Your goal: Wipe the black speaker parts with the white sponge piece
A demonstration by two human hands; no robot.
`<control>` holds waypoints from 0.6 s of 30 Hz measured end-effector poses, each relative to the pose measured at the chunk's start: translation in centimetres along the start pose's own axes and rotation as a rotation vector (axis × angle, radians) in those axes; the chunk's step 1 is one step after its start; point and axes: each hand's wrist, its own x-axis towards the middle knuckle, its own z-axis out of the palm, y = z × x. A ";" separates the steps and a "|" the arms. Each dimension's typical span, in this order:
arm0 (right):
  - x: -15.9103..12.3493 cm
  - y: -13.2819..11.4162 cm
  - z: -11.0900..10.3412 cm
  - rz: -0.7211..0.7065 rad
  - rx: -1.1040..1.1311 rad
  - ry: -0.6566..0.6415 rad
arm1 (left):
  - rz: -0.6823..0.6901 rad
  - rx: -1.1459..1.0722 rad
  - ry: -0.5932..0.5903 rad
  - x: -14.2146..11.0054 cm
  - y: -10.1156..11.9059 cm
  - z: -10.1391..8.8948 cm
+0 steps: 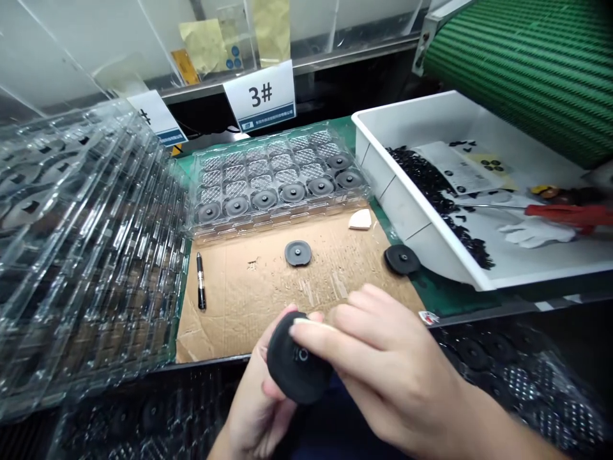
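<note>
A round black plastic disc (299,361) is tilted up in front of me, a small ring mark near its middle. My left hand (268,383) grips its left edge from behind, partly hidden by the disc. From the right, my right hand (383,358) is closed with thumb and fingers at the disc's upper rim. Beyond my hands, a similar grey-black disc (297,253) lies on the cardboard sheet (230,281). Another black disc (402,259) rests at the cardboard's right edge.
A clear blister tray (278,172) behind the cardboard holds several discs. Stacked clear trays (96,268) stand left; a pen (200,281) lies beside them. A white bin (431,223) at right contains small black parts, a glove and a red-handled tool (565,214). A green conveyor belt (527,70) is above.
</note>
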 end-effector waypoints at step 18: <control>-6.9 5.1 3.1 0.796 0.374 0.087 | -0.092 -0.128 -0.177 1.4 -0.1 0.3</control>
